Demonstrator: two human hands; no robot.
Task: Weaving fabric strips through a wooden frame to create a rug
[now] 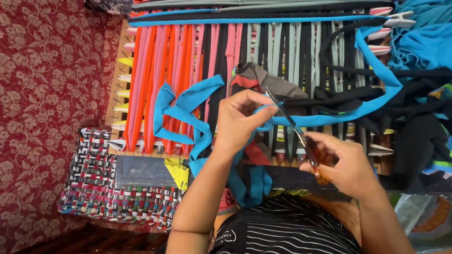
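Note:
My left hand (242, 120) pinches a bright blue fabric strip (343, 112) over a wooden weaving frame (113, 77) strung with orange, pink, grey and black strips. My right hand (344, 165) grips scissors (292, 127) with amber handles; the blades point up-left and meet the blue strip right by my left fingers. The strip loops loosely to the left (180, 111) and runs up right across the frame. A grey and red fabric scrap (266, 81) lies just above my left hand.
A heap of blue, black and green cloth (441, 70) fills the right side. A woven multicoloured mat (109, 187) hangs below the frame at left. A red floral carpet (30, 97) covers the left area. A plastic bag (438, 219) sits at lower right.

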